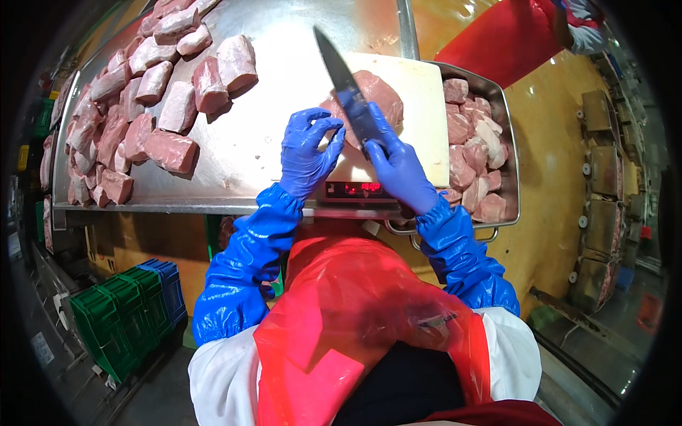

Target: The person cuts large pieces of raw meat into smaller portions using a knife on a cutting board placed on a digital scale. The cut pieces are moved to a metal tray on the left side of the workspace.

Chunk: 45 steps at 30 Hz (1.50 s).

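Note:
My right hand [403, 174], in a blue-purple glove, grips a long-bladed knife [339, 79] by its handle. Its blade points up and to the left, passing over a round piece of raw pink meat [382, 96]. The meat lies on a white cutting board [428, 106], partly hidden by the knife and hand. Just left of the meat is my left hand [307, 153], gloved alike, its fingers curled and the thumb and index tips brought together. Whether anything small is between those tips I cannot make out.
Many raw meat chunks [177, 106] cover the left of the steel table [234, 153]. A metal tray [513, 142] of cut meat stands right of the board. A red digital display [362, 188] sits below it. Green crates [117, 319] stand lower left; another person's sleeve [584, 35] shows upper right.

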{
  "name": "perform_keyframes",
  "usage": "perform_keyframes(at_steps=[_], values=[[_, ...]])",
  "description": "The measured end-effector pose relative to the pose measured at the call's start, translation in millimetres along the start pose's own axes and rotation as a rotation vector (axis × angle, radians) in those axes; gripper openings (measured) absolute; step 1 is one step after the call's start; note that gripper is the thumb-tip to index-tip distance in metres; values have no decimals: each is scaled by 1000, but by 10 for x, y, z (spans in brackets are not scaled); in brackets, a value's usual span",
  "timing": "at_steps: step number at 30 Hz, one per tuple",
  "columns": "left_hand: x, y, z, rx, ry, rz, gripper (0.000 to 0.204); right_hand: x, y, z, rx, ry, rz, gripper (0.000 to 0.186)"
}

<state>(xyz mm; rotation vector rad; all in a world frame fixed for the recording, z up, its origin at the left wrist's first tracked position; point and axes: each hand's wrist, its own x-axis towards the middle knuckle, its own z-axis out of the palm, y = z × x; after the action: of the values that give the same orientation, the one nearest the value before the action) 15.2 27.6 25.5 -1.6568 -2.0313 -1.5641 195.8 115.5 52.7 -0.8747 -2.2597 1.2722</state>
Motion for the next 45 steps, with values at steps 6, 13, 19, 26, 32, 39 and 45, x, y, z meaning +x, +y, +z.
perform_keyframes(at_steps=[6,13,19,26,32,39,45], values=[[-100,-229,126,78,17,79,16,-802,244,-251,-159,-221,26,70],[2,-197,-49,-69,89,-279,24,-1346,315,-1006,-120,-283,73,71],[-9,-403,199,-170,5,-480,17,-270,-289,-217,539,-7,185,71],[4,-614,104,-595,-15,-546,15,-396,-220,326,-260,-90,54,73],[213,-930,-342,-374,-413,-569,53,-1199,-825,90,-470,-199,253,76],[394,-894,-79,-451,-475,-475,20,795,-599,811,-310,249,170,69],[376,-1221,-94,-491,-288,-471,15,-177,-998,892,-640,-242,480,90]])
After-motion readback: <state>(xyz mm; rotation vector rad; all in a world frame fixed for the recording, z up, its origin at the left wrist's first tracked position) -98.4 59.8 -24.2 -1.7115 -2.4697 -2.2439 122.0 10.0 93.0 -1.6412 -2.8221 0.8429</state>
